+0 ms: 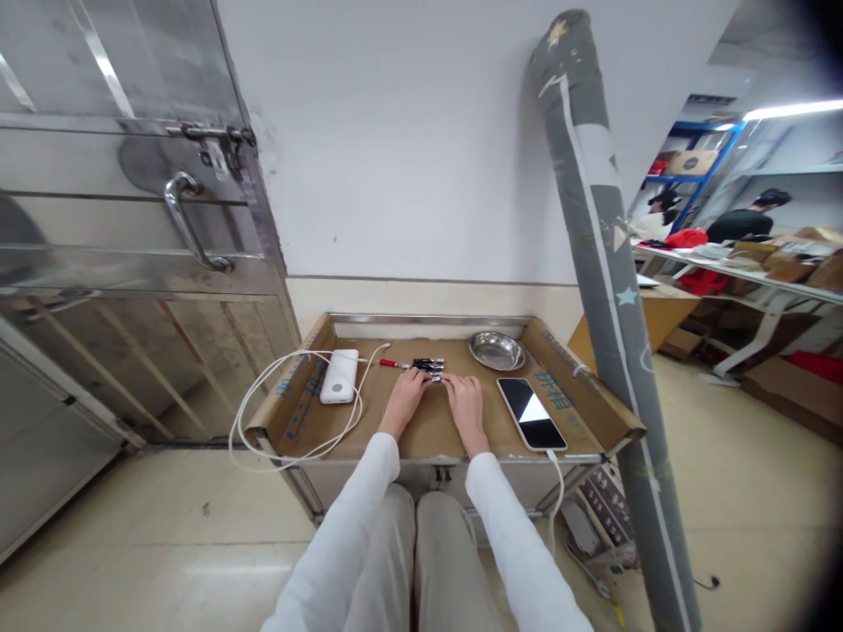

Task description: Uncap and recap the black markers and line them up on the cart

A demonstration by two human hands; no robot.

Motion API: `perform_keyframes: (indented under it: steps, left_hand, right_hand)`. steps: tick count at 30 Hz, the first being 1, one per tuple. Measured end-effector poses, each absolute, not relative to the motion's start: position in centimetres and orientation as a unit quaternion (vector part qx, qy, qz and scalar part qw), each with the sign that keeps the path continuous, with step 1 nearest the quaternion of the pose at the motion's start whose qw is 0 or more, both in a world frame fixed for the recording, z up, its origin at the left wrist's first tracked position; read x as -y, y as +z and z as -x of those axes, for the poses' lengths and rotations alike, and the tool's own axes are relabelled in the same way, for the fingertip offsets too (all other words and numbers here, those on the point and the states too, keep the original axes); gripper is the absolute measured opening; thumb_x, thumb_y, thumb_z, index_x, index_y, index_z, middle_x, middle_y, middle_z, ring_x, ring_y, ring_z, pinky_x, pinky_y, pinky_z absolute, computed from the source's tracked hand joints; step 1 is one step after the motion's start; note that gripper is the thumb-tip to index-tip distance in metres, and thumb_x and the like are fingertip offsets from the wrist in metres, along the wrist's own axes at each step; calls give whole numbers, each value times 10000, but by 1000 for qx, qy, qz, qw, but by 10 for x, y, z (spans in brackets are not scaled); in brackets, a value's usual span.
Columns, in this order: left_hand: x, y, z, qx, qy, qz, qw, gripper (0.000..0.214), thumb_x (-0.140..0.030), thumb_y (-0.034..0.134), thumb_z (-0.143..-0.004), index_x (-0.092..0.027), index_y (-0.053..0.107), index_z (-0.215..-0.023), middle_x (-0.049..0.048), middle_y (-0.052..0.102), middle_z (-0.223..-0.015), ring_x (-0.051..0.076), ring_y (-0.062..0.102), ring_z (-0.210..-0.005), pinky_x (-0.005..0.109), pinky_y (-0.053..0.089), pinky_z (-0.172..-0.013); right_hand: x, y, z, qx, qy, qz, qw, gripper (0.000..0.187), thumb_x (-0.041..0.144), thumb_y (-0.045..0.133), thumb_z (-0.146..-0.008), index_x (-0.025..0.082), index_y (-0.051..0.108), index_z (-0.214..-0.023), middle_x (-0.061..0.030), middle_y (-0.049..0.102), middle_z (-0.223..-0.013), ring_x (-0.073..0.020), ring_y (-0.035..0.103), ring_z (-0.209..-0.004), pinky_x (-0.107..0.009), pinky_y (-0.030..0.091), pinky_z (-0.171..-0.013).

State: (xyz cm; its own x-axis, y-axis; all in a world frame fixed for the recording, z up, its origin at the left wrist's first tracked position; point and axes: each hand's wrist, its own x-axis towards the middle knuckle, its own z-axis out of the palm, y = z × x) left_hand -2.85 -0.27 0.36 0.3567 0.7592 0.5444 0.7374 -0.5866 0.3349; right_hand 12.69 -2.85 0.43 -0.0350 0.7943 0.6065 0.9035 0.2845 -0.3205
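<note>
Well inside table [421, 432] edges: left hand [407, 392], right hand [464, 398].

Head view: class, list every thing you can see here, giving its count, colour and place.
power bank: one, white, left on the cardboard
cable: one, white, looped past the cart's left edge
small cylinders: a few, black and silver, at the fingertips
dish: one, steel, back right
phone: one, black, right side
cardboard: one sheet, brown, lining the cart
cart: one, steel, against the wall
rolled mat: one, grey with stars, leaning at right
door: one, steel, left
left hand: on the cardboard
right hand: beside it
</note>
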Motion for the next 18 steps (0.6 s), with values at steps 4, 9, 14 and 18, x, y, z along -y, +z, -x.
perform_keyframes:
  steps: [4,9,14,18]
  left_hand:
    - [5,5,31,-487,352,-799,-5,167,-226,450,-921,-168,578,-1011,75,602,-1005,194,568,-939,342,437,-864]
    - [11,9,32,-617,333,-705,-110,234,-287,397,-938,-165,579,-1021,102,606,-983,252,539,-970,389,425,-841]
    - [11,9,33,-697,271,-649,-139,248,-193,341,-936,-133,560,-1035,132,584,-1000,269,523,-954,400,435,-815]
    - [8,7,33,-708,253,-647,-129,274,-70,318,-901,-108,534,-1064,140,557,-1020,235,533,-931,356,445,-816]
  right_hand:
    - [28,4,-122,766,-3,517,383,335,221,399,-920,208,527,-1230,-67,666,-1098,-197,596,-958,-331,413,-870]
    - [26,2,-118,771,25,505,388,462,162,381,-885,209,412,-1344,-67,601,-1227,-189,570,-1074,-349,431,-934]
    - [20,-3,-120,761,-13,532,372,367,102,361,-862,186,584,-1141,-79,614,-1142,-201,526,-1068,-356,414,-951]
    - [19,-5,-121,744,-42,575,337,342,82,384,-845,195,616,-1071,-85,598,-1063,-208,509,-996,-343,417,-905]
